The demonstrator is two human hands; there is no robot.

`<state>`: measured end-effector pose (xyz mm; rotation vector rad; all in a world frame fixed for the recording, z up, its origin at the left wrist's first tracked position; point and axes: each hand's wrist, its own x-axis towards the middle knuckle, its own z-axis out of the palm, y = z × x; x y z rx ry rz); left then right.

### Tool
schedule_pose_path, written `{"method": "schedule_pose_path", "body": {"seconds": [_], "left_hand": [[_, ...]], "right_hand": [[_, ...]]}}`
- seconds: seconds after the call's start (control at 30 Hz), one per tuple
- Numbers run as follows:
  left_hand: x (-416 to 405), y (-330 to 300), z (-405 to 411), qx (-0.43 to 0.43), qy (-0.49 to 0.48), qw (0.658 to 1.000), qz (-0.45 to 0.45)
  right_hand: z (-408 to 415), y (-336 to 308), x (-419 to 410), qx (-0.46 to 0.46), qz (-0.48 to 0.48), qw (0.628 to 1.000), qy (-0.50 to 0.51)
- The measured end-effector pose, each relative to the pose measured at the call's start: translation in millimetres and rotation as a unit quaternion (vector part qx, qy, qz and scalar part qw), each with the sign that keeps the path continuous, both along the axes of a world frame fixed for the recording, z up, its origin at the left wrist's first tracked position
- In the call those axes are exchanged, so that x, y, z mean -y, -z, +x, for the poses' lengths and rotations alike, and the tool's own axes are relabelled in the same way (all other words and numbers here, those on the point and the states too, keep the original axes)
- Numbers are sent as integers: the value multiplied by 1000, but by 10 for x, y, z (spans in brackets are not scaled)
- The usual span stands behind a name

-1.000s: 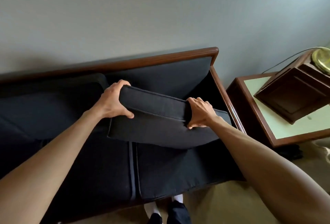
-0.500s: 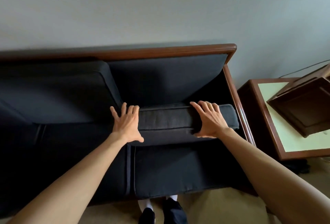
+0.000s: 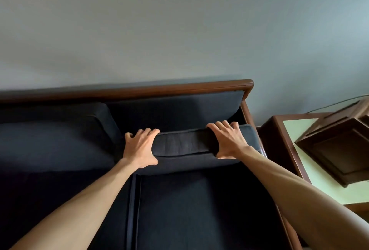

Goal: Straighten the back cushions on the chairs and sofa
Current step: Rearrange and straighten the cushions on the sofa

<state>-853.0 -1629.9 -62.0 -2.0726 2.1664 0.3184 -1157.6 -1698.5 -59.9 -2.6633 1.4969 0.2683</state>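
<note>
- Cushion (image 3: 185, 146), dark like the rest of the sofa (image 3: 199, 209), lies at the seat's right end with its long upper edge facing up, short of the exposed backrest panel (image 3: 175, 110) behind it.
- The left hand (image 3: 139, 150) clasps the cushion's left corner, fingers curled over the top edge and thumb on the front face.
- The right hand (image 3: 227, 142) clasps the same way toward the right end, fingers hooked over the back of the edge, thumb in front.
- A grip at both ends likely keeps the floppy cushion level while it is pushed back and stood up against the panel.
- The neighbouring back cushion (image 3: 56, 136) on the left already stands against the wooden frame (image 3: 139, 90); this one looks not yet seated.
- A side table (image 3: 299, 162) stands just beside the sofa's right arm.
</note>
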Motion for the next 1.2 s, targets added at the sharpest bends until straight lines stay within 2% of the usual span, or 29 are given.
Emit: {"method": "schedule_pose_path", "body": {"seconds": [0.17,0.6,0.83,1.03,1.2], "left_hand": [[393,0,-1,7,2,1000,-10],[1048,209,116,-31,-36,997,54],[1038,407,95,-6,-24,1000,12],[992,567,104,-2,12,998,-67],[1024,567,108,-16,5,999,-44]], "right_hand": [[0,49,339,-10,6,1000,8],[75,329,907,9,35,999,14],[101,459,891,27,-9,997,74],[215,439,1137,-13,2,996,90],[203,469,1120,-18,21,995,94]]}}
